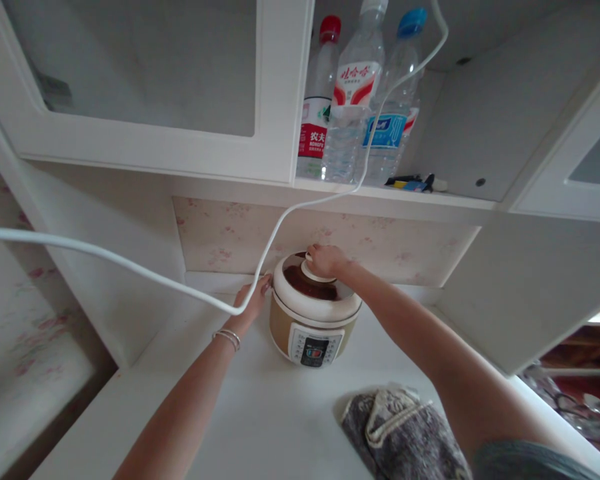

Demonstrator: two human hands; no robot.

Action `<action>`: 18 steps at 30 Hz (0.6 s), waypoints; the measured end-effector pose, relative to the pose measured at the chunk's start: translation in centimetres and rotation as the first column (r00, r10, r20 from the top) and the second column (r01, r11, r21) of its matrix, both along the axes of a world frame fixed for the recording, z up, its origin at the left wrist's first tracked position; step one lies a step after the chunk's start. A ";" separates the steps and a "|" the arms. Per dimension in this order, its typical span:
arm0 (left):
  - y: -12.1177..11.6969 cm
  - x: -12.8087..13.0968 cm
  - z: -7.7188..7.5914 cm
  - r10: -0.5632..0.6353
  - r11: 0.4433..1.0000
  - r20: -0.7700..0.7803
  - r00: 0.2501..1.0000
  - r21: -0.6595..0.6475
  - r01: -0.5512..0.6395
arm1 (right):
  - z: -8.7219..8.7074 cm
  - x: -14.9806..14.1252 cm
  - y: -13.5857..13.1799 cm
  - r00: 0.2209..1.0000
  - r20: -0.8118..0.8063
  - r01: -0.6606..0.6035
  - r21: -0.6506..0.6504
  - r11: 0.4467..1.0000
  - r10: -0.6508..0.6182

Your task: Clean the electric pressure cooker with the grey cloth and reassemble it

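Note:
An electric cooker (287, 327) with a tan body, a white rim and a display panel (316, 348) on its front stands on the white surface near the back wall. Its domed lid (300, 283), white with a brown see-through middle, is seated on top. My right hand (326, 260) is closed around the lid's knob (314, 272). At the cooker's left side, my left hand (256, 301) has its fingers curled against the rim; they look closed on the edge, though the fingertips are partly hidden.
A white cable (175, 287) hangs across the view, passing before my left hand. Above, an open shelf (460, 200) holds several plastic bottles (353, 127) and small items. A patterned grey cloth (405, 433) lies front right. Cabinet side panels (530, 287) flank the space.

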State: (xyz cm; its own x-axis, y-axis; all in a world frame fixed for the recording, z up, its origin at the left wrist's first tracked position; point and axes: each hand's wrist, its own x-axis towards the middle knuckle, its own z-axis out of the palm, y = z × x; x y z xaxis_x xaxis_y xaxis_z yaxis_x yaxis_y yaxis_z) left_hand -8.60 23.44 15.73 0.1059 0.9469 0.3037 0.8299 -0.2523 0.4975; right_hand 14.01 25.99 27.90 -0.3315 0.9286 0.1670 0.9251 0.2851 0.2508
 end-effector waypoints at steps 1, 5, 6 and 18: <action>0.1 0.0 0.0 0.003 1.000 0.010 1.000 -0.008 -0.003 | 0.1 0.1 0.0 1.000 0.000 -0.004 -0.003 1.000 0.004; 0.0 0.0 0.3 0.000 1.000 0.015 1.000 -0.003 0.000 | 0.0 -0.4 0.3 1.000 -0.006 0.029 -0.012 1.000 -0.029; -0.1 0.1 0.4 0.002 1.000 0.016 1.000 -0.001 -0.002 | -0.1 -0.7 0.4 0.999 -0.010 0.052 -0.010 0.999 -0.052; 0.5 0.1 0.3 0.006 1.000 0.044 0.999 -0.008 -0.005 | -0.1 0.1 0.2 0.996 0.036 -0.081 -0.033 0.996 0.082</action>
